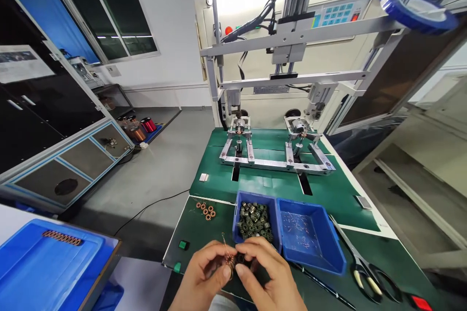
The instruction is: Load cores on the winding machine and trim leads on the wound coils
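Close together at the bench's front edge, both of my hands are closed in a pinch. Between the thumb and fingers of my left hand (204, 274) is a copper wire coil (229, 261), with a thin loose end sticking up. My right hand (268, 269) grips a small dark core (241, 256) right beside the coil; fingers partly cover both, and I cannot tell whether they are joined. Just beyond my hands, a blue bin (236, 218) holds many dark metal cores (255, 218). Several copper-wound rings (207, 211) lie on the green mat to the left.
A second blue bin (310, 238) with wire scraps adjoins on the right. Beside it lie scissors (359, 260) and a black pen-like rod (323, 285). A two-station winding machine (272, 163) stands behind. At left, a blue tray (47, 272) holds a row of copper rings (62, 238).
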The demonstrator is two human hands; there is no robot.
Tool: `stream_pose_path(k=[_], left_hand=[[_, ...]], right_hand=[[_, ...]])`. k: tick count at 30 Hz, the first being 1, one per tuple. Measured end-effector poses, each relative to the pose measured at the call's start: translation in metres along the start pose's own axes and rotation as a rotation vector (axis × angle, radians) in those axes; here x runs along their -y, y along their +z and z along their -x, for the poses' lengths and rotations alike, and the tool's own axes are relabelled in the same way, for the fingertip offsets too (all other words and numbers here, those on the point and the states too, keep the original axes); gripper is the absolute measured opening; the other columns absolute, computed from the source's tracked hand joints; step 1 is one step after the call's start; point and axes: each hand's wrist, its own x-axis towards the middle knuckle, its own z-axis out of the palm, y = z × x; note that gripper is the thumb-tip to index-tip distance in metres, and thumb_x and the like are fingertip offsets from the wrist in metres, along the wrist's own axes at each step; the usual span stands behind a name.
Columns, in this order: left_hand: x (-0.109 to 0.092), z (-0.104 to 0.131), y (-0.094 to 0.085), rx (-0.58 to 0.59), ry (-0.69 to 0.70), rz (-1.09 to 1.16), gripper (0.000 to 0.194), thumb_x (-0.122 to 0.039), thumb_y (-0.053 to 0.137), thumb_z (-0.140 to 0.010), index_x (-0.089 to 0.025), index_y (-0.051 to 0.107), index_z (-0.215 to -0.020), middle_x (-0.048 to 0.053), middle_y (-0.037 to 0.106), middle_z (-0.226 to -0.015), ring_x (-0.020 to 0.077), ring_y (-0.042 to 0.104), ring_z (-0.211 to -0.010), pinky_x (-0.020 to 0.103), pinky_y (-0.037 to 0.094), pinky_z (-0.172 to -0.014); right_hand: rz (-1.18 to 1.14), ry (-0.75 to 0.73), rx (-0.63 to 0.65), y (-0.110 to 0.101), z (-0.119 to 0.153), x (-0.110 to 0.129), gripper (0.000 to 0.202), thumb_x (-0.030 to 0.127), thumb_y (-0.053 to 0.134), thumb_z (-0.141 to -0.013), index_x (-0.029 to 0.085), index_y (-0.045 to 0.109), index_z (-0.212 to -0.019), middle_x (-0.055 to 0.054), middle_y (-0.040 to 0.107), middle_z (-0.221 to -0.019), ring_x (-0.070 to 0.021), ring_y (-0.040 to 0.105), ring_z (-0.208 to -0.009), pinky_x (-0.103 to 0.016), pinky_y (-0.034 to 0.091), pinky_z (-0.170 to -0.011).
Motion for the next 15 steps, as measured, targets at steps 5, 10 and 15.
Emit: stream_pose_path(k=[5,10,15], left_hand=[[-0.007,0.004,0.015,0.116,-0.108,0.316,0.031,-0.047,0.073,-0.078,-0.027,0.079,-0.101,0.007,0.073,-0.093,0.0213,0.066,-0.081,0.032,0.053,-0.075],[-0.008,0.001,0.031,0.146,-0.222,0.507,0.036,-0.045,0.084,-0.066,-0.020,0.077,-0.090,0.006,0.074,-0.083,0.0173,0.067,-0.072,0.026,0.052,-0.067],[-0.011,-0.005,0.037,0.299,-0.316,0.677,0.039,-0.038,0.090,-0.060,-0.016,0.072,-0.086,-0.001,0.064,-0.065,0.0092,0.060,-0.057,0.018,0.044,-0.056]], right_hand=[[-0.134,0.024,-0.003,-0.007,0.005,-0.002,0.041,0.009,0.063,-0.077,0.028,0.066,-0.114,-0.004,0.065,-0.100,-0.0152,0.066,-0.081,-0.021,0.056,-0.067],[-0.346,0.049,0.055,-0.014,0.008,-0.005,0.041,0.015,0.068,-0.079,0.036,0.069,-0.114,-0.003,0.060,-0.107,-0.0117,0.063,-0.074,-0.023,0.055,-0.069],[-0.360,0.105,0.154,-0.024,0.010,-0.002,0.017,0.041,0.063,-0.091,0.033,0.077,-0.093,-0.005,0.060,-0.101,-0.0190,0.064,-0.092,-0.031,0.053,-0.080]])
